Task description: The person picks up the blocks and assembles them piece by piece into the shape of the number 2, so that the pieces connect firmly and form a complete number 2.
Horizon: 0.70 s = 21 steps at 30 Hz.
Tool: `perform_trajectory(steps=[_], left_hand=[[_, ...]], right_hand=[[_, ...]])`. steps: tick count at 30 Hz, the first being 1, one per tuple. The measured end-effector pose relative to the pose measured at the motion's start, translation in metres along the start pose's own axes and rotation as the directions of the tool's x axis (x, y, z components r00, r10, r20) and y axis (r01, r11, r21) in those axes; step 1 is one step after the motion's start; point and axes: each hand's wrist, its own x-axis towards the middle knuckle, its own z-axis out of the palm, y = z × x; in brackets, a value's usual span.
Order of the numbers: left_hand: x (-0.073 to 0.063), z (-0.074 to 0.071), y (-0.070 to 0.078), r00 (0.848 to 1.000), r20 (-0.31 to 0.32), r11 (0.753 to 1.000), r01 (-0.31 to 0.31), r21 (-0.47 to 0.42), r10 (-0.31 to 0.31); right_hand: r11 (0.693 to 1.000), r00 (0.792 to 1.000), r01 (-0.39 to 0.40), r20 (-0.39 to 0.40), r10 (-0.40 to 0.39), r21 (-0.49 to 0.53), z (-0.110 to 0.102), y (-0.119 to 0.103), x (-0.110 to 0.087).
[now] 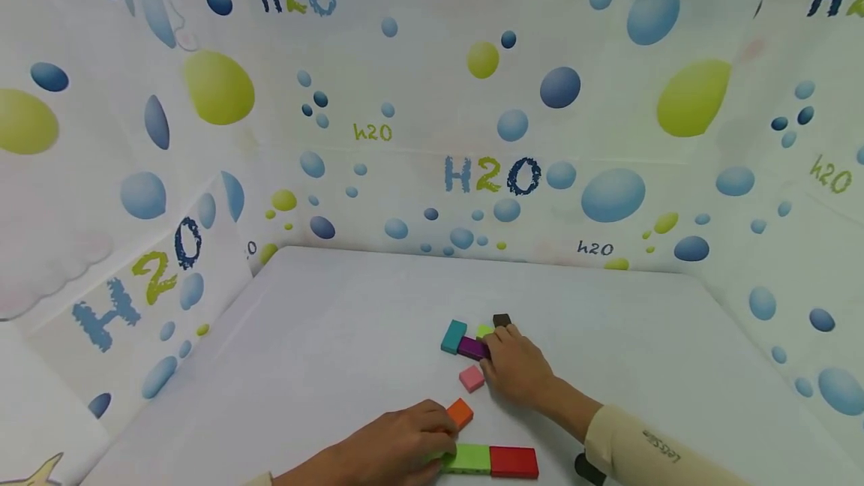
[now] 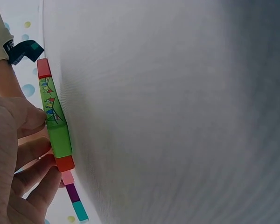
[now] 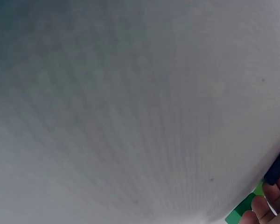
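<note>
In the head view my left hand [image 1: 405, 441] holds the left end of a light green block [image 1: 471, 460], beside an orange block [image 1: 460, 413]. The left wrist view shows the thumb against the green block's flag-printed side. A red block [image 1: 514, 462] adjoins its right end. My right hand [image 1: 518, 367] reaches over the farther blocks. Around its fingertips lie a purple block [image 1: 472, 348], a lime block [image 1: 484, 331] and a black block [image 1: 502, 319]. In the right wrist view its fingers pinch a dark blue block [image 3: 275, 170], near a darker green block [image 3: 241, 210].
A teal block [image 1: 454, 337] touches the purple one, and a pink block [image 1: 472, 378] lies between the hands. All rest on a white table [image 1: 304, 366], with patterned sheeting [image 1: 418, 96] behind and at the sides. A dark object [image 1: 590, 469] shows by the right sleeve.
</note>
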Motion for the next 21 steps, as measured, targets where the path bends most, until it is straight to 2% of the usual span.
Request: perform_trajectory(steps=[5, 11, 21], left_hand=[[0.001, 0.0, 0.001, 1.0, 0.008, 1.0, 0.01, 0.004, -0.01], [0.001, 0.001, 0.001, 1.0, 0.002, 1.0, 0.0, 0.012, 0.0], [0.002, 0.0, -0.001, 1.0, 0.022, 1.0, 0.015, 0.02, -0.015]], right_hand=[[1.0, 1.0, 0.003, -0.005, -0.003, 0.006, 0.0, 0.002, -0.003], [0.999, 1.0, 0.008, -0.014, -0.008, -0.037, -0.003, 0.004, -0.008], [0.997, 0.994, 0.066, -0.085, -0.07, -0.039, -0.01, 0.011, -0.01]])
